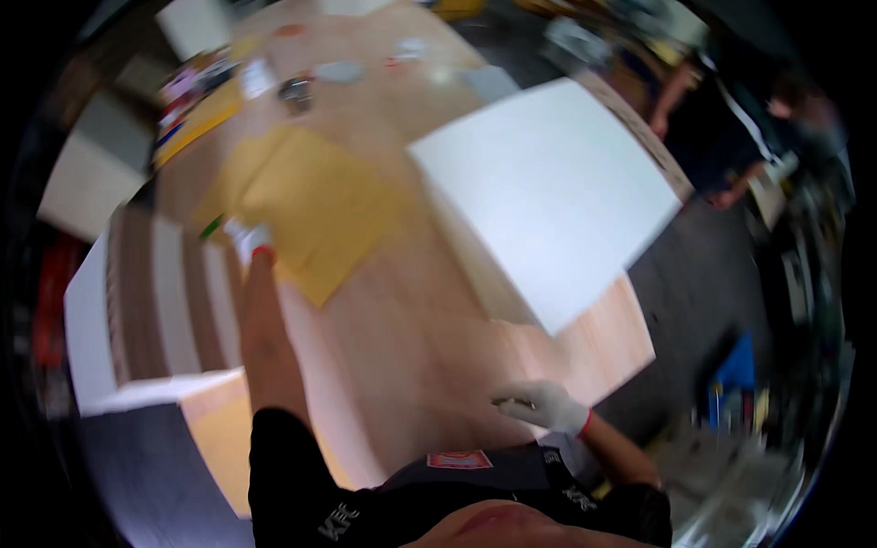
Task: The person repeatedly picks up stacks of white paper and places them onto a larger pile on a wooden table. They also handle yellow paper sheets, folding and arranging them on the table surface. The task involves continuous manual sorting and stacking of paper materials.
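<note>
The person wears a black short-sleeved shirt (pixel 301 484) with pale lettering on both sleeves and a small red-and-white rectangular patch (pixel 459 459) at the chest. Each hand is covered by a white knit work glove edged with a red cuff at the wrist: the left hand (pixel 248 239) and the right hand (pixel 541 405). The forearms are bare between glove and sleeve. Motion blur softens the finer detail.
</note>
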Tool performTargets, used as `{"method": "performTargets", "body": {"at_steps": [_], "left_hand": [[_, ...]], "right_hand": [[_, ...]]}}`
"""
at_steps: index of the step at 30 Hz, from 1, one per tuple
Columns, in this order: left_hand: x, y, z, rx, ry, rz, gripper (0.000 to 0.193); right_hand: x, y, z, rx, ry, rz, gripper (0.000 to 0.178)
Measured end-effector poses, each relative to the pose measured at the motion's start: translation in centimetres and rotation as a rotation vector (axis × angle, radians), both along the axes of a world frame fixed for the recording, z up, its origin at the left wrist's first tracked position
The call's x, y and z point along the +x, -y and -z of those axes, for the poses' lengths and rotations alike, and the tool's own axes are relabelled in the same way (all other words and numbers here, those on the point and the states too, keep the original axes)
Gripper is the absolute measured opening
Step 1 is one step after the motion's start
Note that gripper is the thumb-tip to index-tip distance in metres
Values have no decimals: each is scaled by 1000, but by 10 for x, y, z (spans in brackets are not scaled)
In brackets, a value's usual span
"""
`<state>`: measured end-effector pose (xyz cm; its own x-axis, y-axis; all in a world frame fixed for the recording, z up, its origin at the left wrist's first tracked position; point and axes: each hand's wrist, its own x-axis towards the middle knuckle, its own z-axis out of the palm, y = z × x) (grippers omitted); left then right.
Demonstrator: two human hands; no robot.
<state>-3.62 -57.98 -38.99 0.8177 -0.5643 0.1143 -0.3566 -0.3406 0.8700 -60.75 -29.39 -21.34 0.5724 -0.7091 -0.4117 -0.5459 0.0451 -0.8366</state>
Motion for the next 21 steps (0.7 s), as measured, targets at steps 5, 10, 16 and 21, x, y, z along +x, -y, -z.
{"method": "performTargets", "body": {"at_steps": [5,10,16,21], "left_hand": [[-95,-42,-73,-129,579,6,80],[-253,-124,-178,-242,-525,716,62],[-367,-143,-248,-185,-1248,981,49],[-394,-134,-275,-39,-1352,815,46]], "right_hand": [[-53,57,-86,-336,411,341,29],[-153,199,-139,-1061,-115,854,55],[-229,326,-102,-218,-284,632,104],[-211,331,-115,-345,-492,459,95]]}}
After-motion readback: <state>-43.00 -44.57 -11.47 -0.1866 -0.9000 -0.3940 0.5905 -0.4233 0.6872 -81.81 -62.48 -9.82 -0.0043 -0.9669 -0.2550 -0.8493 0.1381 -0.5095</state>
